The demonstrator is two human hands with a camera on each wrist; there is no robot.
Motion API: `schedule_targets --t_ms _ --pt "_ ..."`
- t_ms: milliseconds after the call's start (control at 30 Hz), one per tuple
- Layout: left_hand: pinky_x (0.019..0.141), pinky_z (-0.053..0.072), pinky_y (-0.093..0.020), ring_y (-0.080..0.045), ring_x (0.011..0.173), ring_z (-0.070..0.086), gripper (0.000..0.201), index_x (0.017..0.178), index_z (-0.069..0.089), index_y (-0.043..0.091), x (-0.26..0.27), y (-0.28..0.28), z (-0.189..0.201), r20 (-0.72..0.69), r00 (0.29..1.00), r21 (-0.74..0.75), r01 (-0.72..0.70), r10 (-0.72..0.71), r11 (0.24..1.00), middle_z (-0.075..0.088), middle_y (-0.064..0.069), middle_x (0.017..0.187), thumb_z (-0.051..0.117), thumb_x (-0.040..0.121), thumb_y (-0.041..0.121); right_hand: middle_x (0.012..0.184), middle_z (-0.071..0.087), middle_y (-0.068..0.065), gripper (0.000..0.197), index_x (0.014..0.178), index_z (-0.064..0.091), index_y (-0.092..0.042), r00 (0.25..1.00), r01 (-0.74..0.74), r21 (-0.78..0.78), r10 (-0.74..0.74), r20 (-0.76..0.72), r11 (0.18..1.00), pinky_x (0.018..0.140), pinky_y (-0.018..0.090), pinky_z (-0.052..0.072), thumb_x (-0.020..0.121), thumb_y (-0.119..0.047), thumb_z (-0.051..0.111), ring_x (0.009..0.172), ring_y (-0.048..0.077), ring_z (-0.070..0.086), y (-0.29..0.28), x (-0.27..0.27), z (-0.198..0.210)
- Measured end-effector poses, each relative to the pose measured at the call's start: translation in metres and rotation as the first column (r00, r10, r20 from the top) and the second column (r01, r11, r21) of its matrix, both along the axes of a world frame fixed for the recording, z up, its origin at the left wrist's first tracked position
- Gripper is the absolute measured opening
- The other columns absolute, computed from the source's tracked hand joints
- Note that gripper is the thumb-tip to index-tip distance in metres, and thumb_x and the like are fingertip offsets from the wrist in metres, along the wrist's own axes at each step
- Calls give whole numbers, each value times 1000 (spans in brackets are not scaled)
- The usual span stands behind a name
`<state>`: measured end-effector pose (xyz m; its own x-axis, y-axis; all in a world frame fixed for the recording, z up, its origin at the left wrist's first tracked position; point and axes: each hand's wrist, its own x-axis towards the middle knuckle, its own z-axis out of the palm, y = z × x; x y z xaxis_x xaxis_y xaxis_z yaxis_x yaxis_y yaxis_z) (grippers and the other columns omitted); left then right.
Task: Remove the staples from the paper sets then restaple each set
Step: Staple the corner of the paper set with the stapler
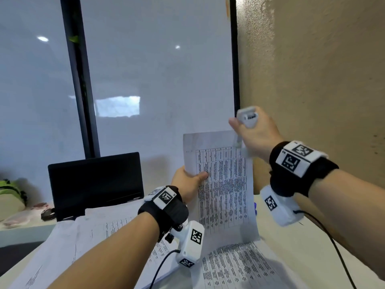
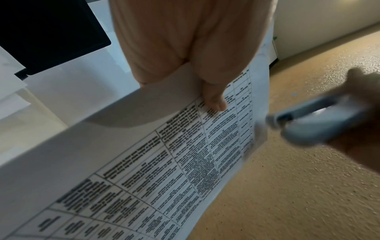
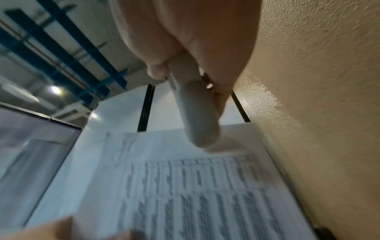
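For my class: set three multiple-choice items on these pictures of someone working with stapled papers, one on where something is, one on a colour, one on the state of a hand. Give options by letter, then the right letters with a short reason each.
1. Where is the stapler?
A. lying on the desk
B. in the right hand, raised at the top right corner of the held paper set
C. on top of the screen

2. What colour is the screen at the back of the desk?
A. black
B. red
C. yellow

3. What is the left hand doing?
A. resting flat on the desk
B. hanging idle, holding nothing
C. gripping the left edge of the paper set, thumb on the printed side

Answers:
1 B: the head view shows the fingers wrapped round the stapler beside that corner, above the desk.
2 A: its panel is dark and unlit.
3 C: the left wrist view shows the thumb pressed on the printed table.
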<state>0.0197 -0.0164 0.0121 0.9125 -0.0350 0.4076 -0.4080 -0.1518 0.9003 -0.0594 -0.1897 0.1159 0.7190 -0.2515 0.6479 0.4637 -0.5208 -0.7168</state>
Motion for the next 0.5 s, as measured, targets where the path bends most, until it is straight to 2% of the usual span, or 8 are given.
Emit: schedule_targets --t_ms 67,100,167,267,400,500 --pt "84 53 -35 -19 84 65 28 112 65 7 -2 1 0 27 999 33 25 -26 999 70 -5 93 71 87 18 80 57 -8 38 111 55 -23 986 -114 56 106 131 992 54 21 37 85 -50 63 62 4 51 13 -5 16" --pt "80 51 -32 -16 80 63 27 111 65 8 -4 1 0 39 999 49 36 -37 998 69 -2 90 70 88 18 76 55 -10 38 110 55 -24 976 -139 67 125 179 988 56 21 36 84 -52 63 59 2 48 19 -5 21" --pt "79 49 -29 -15 81 62 27 113 65 8 -8 1 0 52 997 63 59 -63 996 69 -3 93 69 89 18 81 56 -9 35 106 55 -28 961 -181 82 159 228 980 63 22 38 83 -54 64 64 3 48 32 -2 26" --pt "87 52 -36 -21 93 66 31 118 65 9 -13 3 -1 55 995 71 82 -86 994 71 -6 103 68 89 20 88 59 -8 21 92 53 -35 952 -216 99 188 242 971 74 23 41 84 -50 65 76 7 53 46 4 28" --pt "93 52 -43 -24 99 67 27 116 65 15 -15 5 -2 70 989 97 126 -133 987 72 -4 107 67 90 20 83 59 -11 20 97 55 -30 942 -228 164 175 285 960 65 14 42 87 -42 66 70 1 54 59 10 27" --pt "92 53 -45 -21 98 68 31 119 64 14 -17 4 -2 70 983 134 161 -172 978 72 -2 106 66 90 25 81 59 -13 19 98 57 -27 932 -227 212 148 332 951 67 13 43 87 -38 67 70 1 55 64 14 29"
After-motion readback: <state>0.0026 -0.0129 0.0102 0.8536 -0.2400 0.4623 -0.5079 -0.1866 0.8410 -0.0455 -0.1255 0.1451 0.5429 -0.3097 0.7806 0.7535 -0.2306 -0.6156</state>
